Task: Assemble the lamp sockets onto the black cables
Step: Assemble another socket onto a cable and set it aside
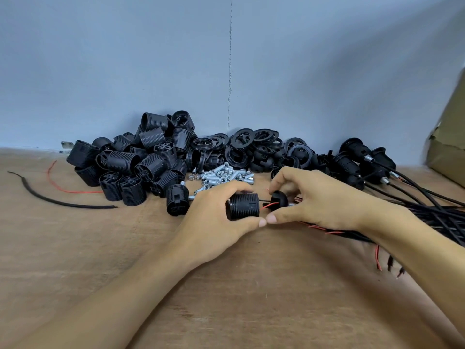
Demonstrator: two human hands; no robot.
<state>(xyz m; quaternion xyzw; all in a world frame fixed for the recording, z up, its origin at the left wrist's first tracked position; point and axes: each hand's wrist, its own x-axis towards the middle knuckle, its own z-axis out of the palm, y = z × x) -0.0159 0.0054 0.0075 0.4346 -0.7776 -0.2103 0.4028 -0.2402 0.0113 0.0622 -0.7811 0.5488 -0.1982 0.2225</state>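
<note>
1. The left hand grips a threaded socket body. The right hand pinches a domed cap at a cable's end. A red wire bridges the small gap between the two parts.
2. Done, I judge: a few finished sockets lie on their cables, far right.
3. Left: this pair is not yet joined. A pile of bodies, rings and metal nipples waits on the far side, and a cable bundle lies right.
4. Room: the near stretch of the wooden table gives the hands space. The wall closes the far side and a cardboard box the right.
</note>
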